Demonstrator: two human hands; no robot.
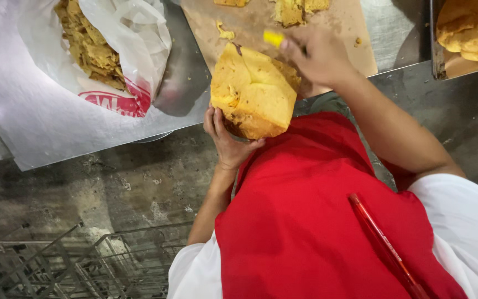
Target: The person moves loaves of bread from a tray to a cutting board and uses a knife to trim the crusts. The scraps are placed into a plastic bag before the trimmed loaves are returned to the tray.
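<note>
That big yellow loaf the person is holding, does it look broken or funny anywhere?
Yes. The big yellow loaf in the left hand has a dark, burnt-looking patch along its lower edge and a rough, torn side. Yellow crumbs and broken pieces lie scattered on the brown paper sheet by the right hand.

The counter (40,119) is brushed metal with a dull sheen, and on it lies a matt brown paper sheet (355,33) and a thin, glossy white plastic bag (134,39) of rough, crumbly crust scraps (87,47). The loaf (253,94) looks dry, porous and matt yellow, its base dark. The apron (300,216) is smooth red cloth carrying a glossy red plastic pen (383,243), above a rough, stained concrete floor (139,177) and wire metal racks (84,266).
</note>
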